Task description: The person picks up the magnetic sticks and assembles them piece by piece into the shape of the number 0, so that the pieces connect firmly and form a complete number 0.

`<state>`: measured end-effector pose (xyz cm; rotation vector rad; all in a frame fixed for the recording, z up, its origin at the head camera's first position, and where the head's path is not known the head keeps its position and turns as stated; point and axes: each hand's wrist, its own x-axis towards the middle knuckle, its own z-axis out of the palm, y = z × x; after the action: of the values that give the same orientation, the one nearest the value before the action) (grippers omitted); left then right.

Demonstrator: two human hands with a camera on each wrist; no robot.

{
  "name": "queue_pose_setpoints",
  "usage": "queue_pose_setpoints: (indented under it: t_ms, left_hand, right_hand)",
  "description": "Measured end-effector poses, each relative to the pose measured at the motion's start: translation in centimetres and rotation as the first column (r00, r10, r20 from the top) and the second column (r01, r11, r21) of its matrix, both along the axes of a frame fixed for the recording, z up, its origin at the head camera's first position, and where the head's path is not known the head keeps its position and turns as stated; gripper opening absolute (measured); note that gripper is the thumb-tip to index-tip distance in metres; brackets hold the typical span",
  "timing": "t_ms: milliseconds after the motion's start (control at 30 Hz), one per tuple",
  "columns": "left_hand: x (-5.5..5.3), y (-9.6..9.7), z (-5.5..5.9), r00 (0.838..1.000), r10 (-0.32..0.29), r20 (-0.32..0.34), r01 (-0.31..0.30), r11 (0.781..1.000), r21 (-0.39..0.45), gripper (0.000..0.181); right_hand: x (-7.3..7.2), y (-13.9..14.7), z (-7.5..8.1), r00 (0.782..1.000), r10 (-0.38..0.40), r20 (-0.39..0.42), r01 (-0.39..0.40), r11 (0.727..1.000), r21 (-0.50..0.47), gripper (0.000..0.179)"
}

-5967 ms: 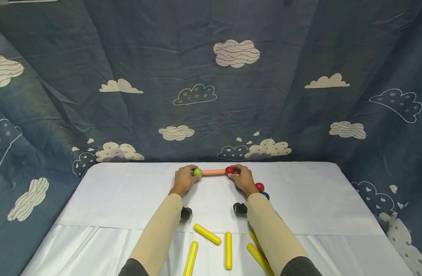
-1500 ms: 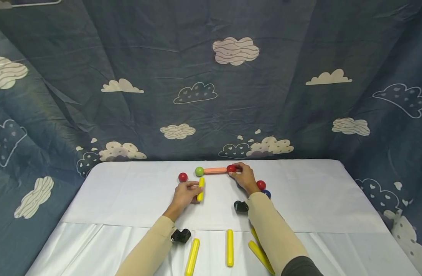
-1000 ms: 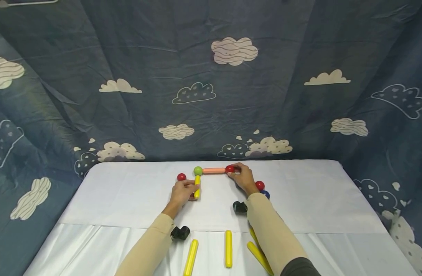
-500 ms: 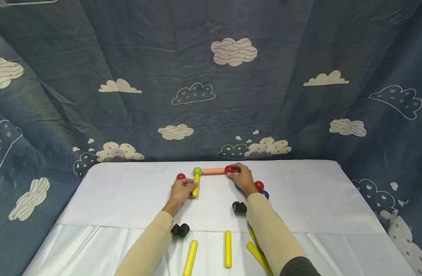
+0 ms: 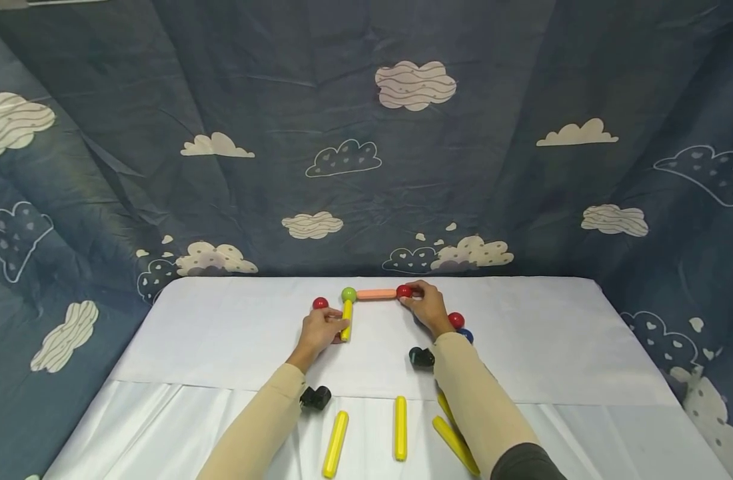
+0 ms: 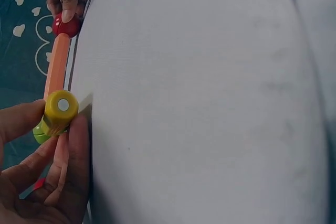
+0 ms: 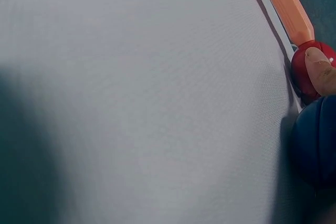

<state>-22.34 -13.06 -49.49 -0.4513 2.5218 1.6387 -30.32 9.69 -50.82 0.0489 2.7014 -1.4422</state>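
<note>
left hand (image 5: pixel 320 328) pinches yellow stick (image 5: pixel 347 312) with white disc (image 6: pixel 63 104).

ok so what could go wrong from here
The left grip has the yellow stick against the green ball, which neither hand holds, so a sideways push might twist that ball off the orange stick; the right grip only steadies the red end ball. The loose red ball beside the left grip could roll if nudged.

Arms (image 5: pixel 261 413) outstretched, both hands (image 5: pixel 320 329) (image 5: pixel 428 307) in pinches
</note>
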Motion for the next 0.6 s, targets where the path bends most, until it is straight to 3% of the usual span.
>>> queue_pose_setpoints:
  t_ms: [333, 600]
  left_hand:
    - [0.5, -0.3, 0.7, 1.000, -0.018, -0.010, 0.017, 0.998, -0.057, 0.024]
    - [1.1, -1.7, 0.9, 0.996, 0.004, -0.086, -0.017, 0.989, -0.145, 0.022]
  right_hand:
    - [-0.1, 0.0, 0.0, 1.000, 0.013, 0.001, -0.013, 1.000, -0.001, 0.044]
    - [0.0, 0.1, -0.1, 1.000, 0.015, 0.025, -0.015, 1.000, 0.002, 0.045]
